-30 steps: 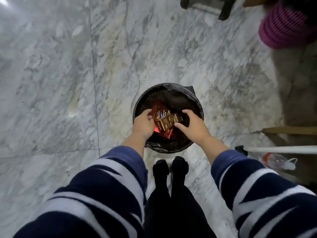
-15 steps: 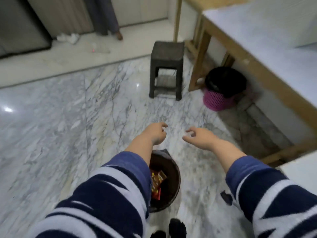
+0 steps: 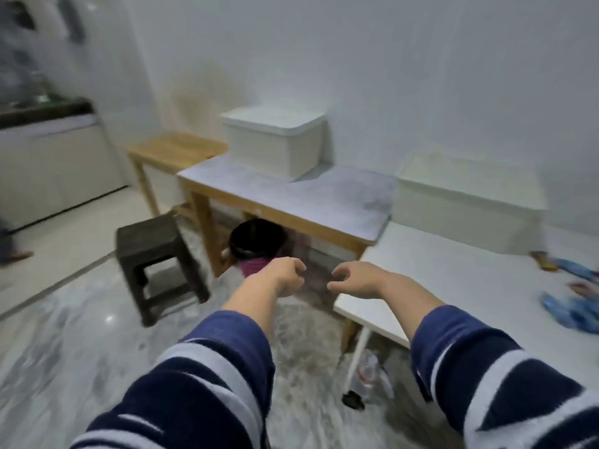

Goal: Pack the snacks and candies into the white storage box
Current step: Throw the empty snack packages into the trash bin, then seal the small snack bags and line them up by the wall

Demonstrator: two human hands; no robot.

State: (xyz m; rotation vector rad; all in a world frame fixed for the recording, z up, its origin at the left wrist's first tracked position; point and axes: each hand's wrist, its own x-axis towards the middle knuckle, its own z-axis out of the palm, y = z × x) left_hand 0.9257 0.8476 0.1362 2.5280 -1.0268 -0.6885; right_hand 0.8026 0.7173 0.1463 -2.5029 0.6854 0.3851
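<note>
Both my hands hang in front of me above the floor, holding nothing. My left hand (image 3: 285,275) and my right hand (image 3: 355,278) have loosely curled fingers and sit close together. A white lidded storage box (image 3: 274,142) stands on the grey-topped wooden table (image 3: 340,199). A second white box (image 3: 466,202) stands on the white table (image 3: 453,286) to the right. Blue snack wrappers (image 3: 573,311) and other small candies (image 3: 547,260) lie at the right end of the white table.
A dark stool (image 3: 155,257) stands on the marble floor to the left. A pink bin with a black liner (image 3: 256,247) sits under the grey table. A small wooden bench (image 3: 171,153) is behind it. A plastic bottle (image 3: 368,372) lies under the white table.
My hands let go of the snack packets over the black bin and rose empty. My view swung up from the floor to the tables and boxes; the bin has left the view.
</note>
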